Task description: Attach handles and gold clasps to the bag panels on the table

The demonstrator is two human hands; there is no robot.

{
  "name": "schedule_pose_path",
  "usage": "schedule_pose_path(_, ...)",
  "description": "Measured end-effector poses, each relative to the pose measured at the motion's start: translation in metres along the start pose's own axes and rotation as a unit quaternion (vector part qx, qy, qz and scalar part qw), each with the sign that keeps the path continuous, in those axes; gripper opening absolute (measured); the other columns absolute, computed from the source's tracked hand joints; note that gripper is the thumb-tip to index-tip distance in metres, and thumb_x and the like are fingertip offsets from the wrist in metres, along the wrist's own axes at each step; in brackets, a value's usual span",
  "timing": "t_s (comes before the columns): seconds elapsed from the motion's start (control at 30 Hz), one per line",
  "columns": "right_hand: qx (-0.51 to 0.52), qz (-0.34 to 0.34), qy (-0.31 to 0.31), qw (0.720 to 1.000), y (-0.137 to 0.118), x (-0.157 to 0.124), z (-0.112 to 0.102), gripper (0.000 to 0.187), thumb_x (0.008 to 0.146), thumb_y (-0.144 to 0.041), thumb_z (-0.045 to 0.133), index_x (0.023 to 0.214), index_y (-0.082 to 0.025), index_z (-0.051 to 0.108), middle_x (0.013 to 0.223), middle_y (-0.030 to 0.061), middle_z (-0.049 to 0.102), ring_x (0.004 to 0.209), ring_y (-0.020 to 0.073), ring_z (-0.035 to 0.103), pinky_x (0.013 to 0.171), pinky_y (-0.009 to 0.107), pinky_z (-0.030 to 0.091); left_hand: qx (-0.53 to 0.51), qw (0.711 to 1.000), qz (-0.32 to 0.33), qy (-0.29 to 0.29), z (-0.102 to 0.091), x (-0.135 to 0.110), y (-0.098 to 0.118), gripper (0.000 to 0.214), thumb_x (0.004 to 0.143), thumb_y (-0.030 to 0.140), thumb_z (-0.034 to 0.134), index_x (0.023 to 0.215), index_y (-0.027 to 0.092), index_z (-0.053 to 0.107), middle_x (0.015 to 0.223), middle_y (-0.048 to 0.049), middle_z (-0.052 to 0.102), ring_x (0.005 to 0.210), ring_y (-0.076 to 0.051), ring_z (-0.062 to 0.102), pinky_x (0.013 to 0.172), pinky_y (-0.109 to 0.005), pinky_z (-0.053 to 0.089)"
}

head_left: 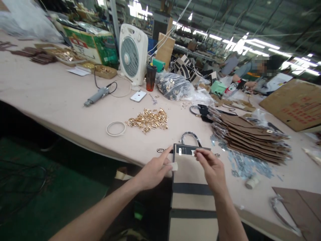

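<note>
A beige bag panel with dark stripes (pixel 192 174) lies over the table's near edge, its dark top band and a looped handle (pixel 190 135) pointing away from me. My left hand (pixel 156 170) rests on the panel's left edge, index finger stretched toward the top band, a small white piece of tape (pixel 175 166) at its thumb. My right hand (pixel 210 165) pinches a small pale bit at the top band, fingers closed. What the bit is I cannot make out.
A pile of gold metal fittings (pixel 149 119) and a white tape ring (pixel 115 128) lie beyond the panel. A stack of brown panels (pixel 250 139) sits at right. Farther off are a white fan (pixel 133 53), a phone (pixel 138 96), a dark cup (pixel 150 77), an electric tool (pixel 96 96), and a seated person (pixel 253 68).
</note>
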State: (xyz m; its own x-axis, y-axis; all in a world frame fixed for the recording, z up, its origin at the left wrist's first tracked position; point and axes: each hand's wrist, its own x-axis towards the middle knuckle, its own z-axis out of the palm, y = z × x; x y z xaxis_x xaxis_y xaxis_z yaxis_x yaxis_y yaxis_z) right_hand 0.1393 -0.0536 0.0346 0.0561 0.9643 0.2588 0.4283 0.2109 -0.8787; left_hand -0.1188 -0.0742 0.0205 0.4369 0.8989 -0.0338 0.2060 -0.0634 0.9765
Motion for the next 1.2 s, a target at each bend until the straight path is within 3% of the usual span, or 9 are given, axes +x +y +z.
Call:
schedule_pose_path(0.07,-0.022,-0.036,-0.111,0.993,-0.022,-0.016,0.009,0.023,0.097,-0.037,0.068,0.117,-0.026,0.073,0.112,0.0069,0.076,0.1,0.023,0.071,0.088,0.036,0.058,0.038,0.999,0.003,-0.014,-0.002,-0.003,0.005,0.072,0.1,0.026,0.051,0.165,0.024,0.023,0.093,-0.0007,0.074,0.086,-0.02,0.068,0.083,-0.03,0.049)
schedule_pose_path(0.17,-0.065,-0.095,-0.187,0.976,-0.043,-0.028,0.024,0.023,0.098,-0.032,0.068,0.12,-0.026,0.072,0.117,0.0074,0.073,0.101,0.0228,0.069,0.088,0.036,0.057,0.073,0.997,0.015,-0.024,-0.002,-0.006,0.01,0.063,0.102,0.028,0.047,0.162,0.027,0.03,0.103,-0.003,0.076,0.094,-0.022,0.07,0.087,-0.032,0.05)
schedule_pose_path(0.3,-0.091,-0.106,-0.208,0.968,-0.049,-0.03,0.037,0.01,0.098,-0.025,0.067,0.106,-0.025,0.074,0.099,0.0044,0.074,0.089,0.0208,0.069,0.081,0.033,0.055,0.116,0.993,0.02,-0.025,-0.003,-0.011,0.014,0.054,0.103,0.031,0.047,0.156,0.028,0.04,0.116,-0.0068,0.076,0.106,-0.025,0.071,0.092,-0.034,0.051)
schedule_pose_path(0.4,-0.097,-0.095,-0.216,0.967,-0.05,-0.031,0.038,0.009,0.1,-0.023,0.063,0.095,-0.024,0.071,0.093,0.0033,0.072,0.085,0.02,0.067,0.079,0.032,0.053,0.13,0.991,0.023,-0.023,-0.004,-0.014,0.016,0.047,0.103,0.029,0.046,0.15,0.025,0.047,0.102,-0.0049,0.077,0.095,-0.022,0.072,0.085,-0.03,0.051)
schedule_pose_path(0.67,-0.119,-0.092,-0.236,0.96,-0.049,-0.037,0.034,0.008,0.102,-0.023,0.058,0.098,-0.025,0.065,0.095,0.0036,0.068,0.09,0.0209,0.065,0.082,0.032,0.052,0.133,0.987,0.093,-0.01,-0.007,-0.012,0.014,0.029,0.102,0.029,0.051,0.091,0.02,0.076,0.085,-0.003,0.074,0.081,-0.017,0.066,0.077,-0.024,0.046)
schedule_pose_path(0.83,-0.098,-0.152,-0.211,0.961,-0.048,-0.056,0.041,0.015,0.103,-0.017,0.051,0.097,-0.026,0.061,0.092,0.0046,0.065,0.086,0.0218,0.063,0.076,0.034,0.051,-0.047,0.999,0.004,-0.015,-0.005,-0.013,0.005,0.027,0.093,0.038,0.061,0.088,0.017,0.078,0.069,-0.0005,0.067,0.061,-0.013,0.057,0.06,-0.023,0.041)
schedule_pose_path(0.93,-0.066,-0.217,-0.218,0.949,-0.05,-0.062,0.038,0.018,0.102,-0.012,0.05,0.1,-0.026,0.06,0.091,0.0053,0.064,0.086,0.0223,0.062,0.075,0.036,0.051,-0.182,0.982,-0.055,0.02,-0.003,-0.009,-0.006,0.033,0.089,0.044,0.065,0.087,0.012,0.075,0.066,0.0004,0.062,0.054,-0.01,0.048,0.055,-0.022,0.037)
schedule_pose_path(1.03,-0.048,-0.179,-0.185,0.965,-0.044,-0.043,0.028,0.012,0.102,-0.017,0.054,0.104,-0.027,0.061,0.097,0.0066,0.065,0.095,0.0232,0.063,0.084,0.038,0.053,-0.16,0.984,-0.059,0.049,-0.003,-0.002,-0.016,0.033,0.089,0.045,0.064,0.087,0.013,0.072,0.07,0.0001,0.064,0.059,-0.012,0.052,0.059,-0.023,0.041)
schedule_pose_path(1.2,-0.112,-0.094,-0.131,0.98,-0.008,0.023,0.018,0.017,0.101,-0.037,0.058,0.097,-0.024,0.067,0.129,0.0115,0.06,0.131,0.0281,0.054,0.116,0.051,0.039,0.053,0.998,-0.018,0.02,0.001,0.005,-0.019,0.025,0.095,0.035,0.056,0.088,0.019,0.075,0.077,-0.0011,0.071,0.071,-0.016,0.062,0.068,-0.024,0.044)
